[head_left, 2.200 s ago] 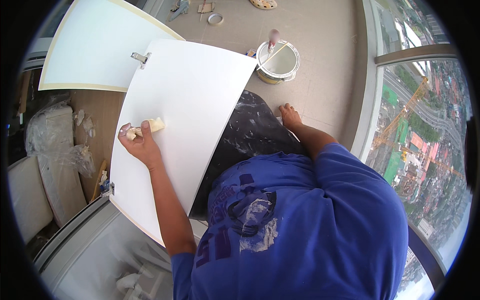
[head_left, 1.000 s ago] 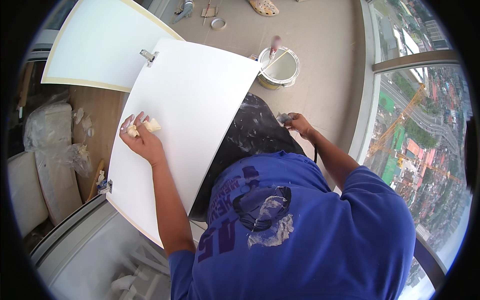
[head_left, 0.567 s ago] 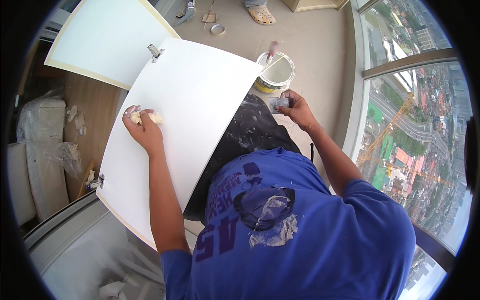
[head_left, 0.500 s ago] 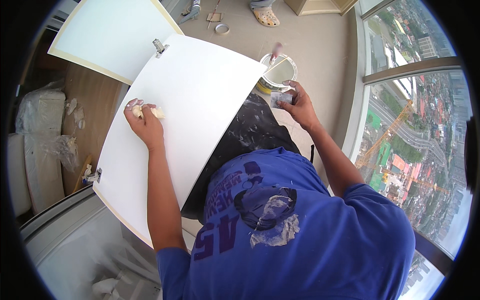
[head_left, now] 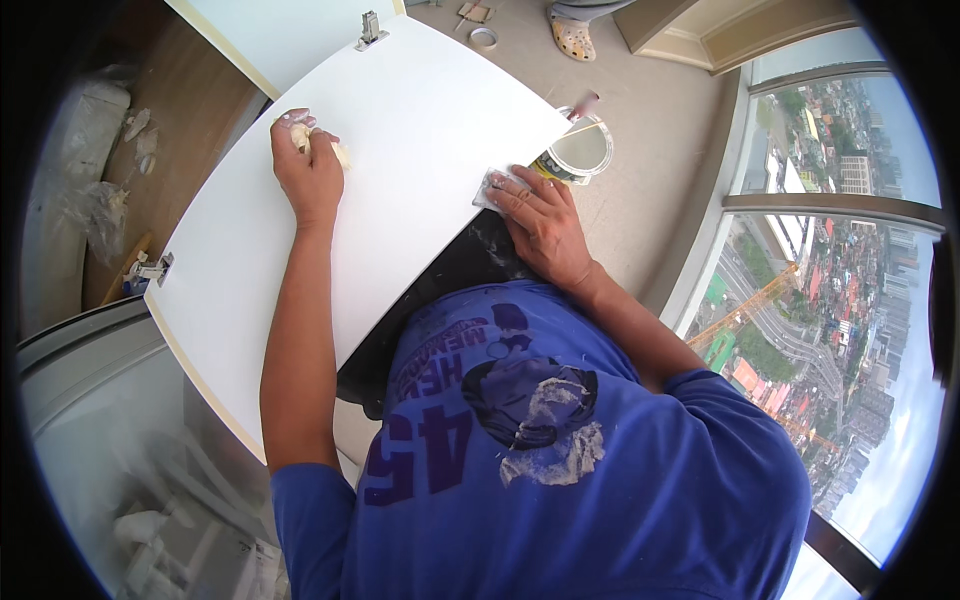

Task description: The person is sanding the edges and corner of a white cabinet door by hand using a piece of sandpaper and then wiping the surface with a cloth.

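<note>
A white cabinet door panel (head_left: 420, 120) with metal hinges lies across my lap. Over its far left part, my left hand (head_left: 310, 180) is closed round a crumpled cream wad (head_left: 302, 138), perhaps a rag; its material is hard to make out. At the panel's right edge, my right hand (head_left: 548, 222) presses a grey folded piece of sandpaper (head_left: 486, 190) against the surface, fingers laid over it. Whitish residue marks the fingers of both hands.
An open paint bucket (head_left: 583, 150) with a brush (head_left: 583, 106) across it stands beyond my right hand. Another panel (head_left: 240, 40) lies at the far left. A person's clog (head_left: 572, 38) and a tape roll (head_left: 483, 38) are on the floor. Windows (head_left: 790, 290) line the right side.
My right hand has moved left from beside the bucket and brought the sandpaper down onto the panel's edge. The left hand still grips the wad. The view has shifted.
</note>
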